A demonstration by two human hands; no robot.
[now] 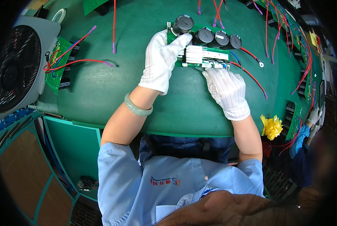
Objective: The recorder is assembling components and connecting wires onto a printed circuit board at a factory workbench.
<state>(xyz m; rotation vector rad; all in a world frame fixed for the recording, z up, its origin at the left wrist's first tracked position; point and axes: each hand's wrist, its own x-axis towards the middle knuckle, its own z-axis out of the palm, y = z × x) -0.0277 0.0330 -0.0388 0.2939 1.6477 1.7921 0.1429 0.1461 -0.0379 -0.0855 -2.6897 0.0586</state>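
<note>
A green circuit board is held just above the table, carrying several black cylindrical capacitors and a white finned heat sink. Gloved in white with thin stripes, my left hand grips the board's left end, thumb by the leftmost capacitor. My right hand, gloved alike, is closed at the board's near edge, close to small connectors; what its fingertips pinch is hidden. Red wires and a blue wire run from the board's right end, one red wire ending in a ring terminal.
A grey fan stands at the left, beside another wired board. More wired boards line the right side. Yellow crumpled material lies at the green table's near right edge. Another person's gloved hand shows at far right.
</note>
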